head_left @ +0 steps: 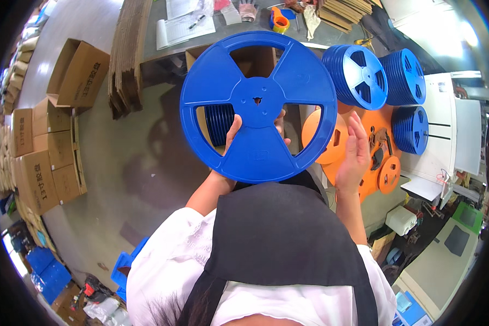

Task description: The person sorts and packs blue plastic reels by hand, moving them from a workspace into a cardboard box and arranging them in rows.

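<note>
A large blue plastic reel [261, 146] faces up in front of my chest, with three wide windows and a small hub hole. My left hand [233, 132] grips it from beneath; the thumb comes up through one window and fingertips show at another. Just right of the reel's rim, my right hand [355, 155] is raised with its fingers stretched out and nothing in it. Beneath the reel, partly hidden, an open carton [296, 122] has a row of dark blue reels [219, 125] in it.
Blue reel stacks [358, 76] stand to the right by an orange surface [367, 117] with an orange disc [388, 174]. A grey table [233, 33] at the far side carries papers [185, 31] and an orange tape dispenser [279, 22]. Flattened cardboard [127, 60] and cartons [43, 179] stand left.
</note>
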A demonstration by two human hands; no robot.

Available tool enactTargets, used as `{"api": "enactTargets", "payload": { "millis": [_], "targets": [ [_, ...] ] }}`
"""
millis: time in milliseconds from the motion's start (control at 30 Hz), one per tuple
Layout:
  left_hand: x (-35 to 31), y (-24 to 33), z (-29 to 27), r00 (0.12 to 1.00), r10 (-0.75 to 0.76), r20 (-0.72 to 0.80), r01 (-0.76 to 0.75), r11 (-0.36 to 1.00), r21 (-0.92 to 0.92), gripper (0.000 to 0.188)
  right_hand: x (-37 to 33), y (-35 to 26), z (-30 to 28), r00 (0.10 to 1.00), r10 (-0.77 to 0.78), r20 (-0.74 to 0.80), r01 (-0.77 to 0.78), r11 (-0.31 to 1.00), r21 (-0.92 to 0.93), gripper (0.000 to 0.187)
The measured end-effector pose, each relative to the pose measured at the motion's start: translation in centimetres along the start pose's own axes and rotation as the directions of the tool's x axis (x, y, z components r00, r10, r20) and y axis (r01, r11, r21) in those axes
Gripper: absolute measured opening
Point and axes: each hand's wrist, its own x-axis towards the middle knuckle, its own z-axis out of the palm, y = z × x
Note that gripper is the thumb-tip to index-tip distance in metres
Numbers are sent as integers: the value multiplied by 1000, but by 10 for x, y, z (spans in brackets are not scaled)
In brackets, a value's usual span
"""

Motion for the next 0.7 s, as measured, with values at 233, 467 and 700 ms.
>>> {"api": "enactTargets", "payload": {
  "millis": [233, 467, 700],
  "targets": [
    [1, 24, -8, 1000, -2, 1, 2, 999, -37, 76, -10, 19, 2, 842, 539, -18, -471, 753, 460, 30],
    [10, 43, -16, 999, -4, 42, 9, 991, -130, 78, -20, 44, 10, 811, 584, 38, -544, 730, 414, 30],
    [22, 51, -39, 998, 17, -56, -19, 999, -35, 77, -33, 68, 0, 742, 667, 67, -641, 677, 361, 27]
  ]
}}
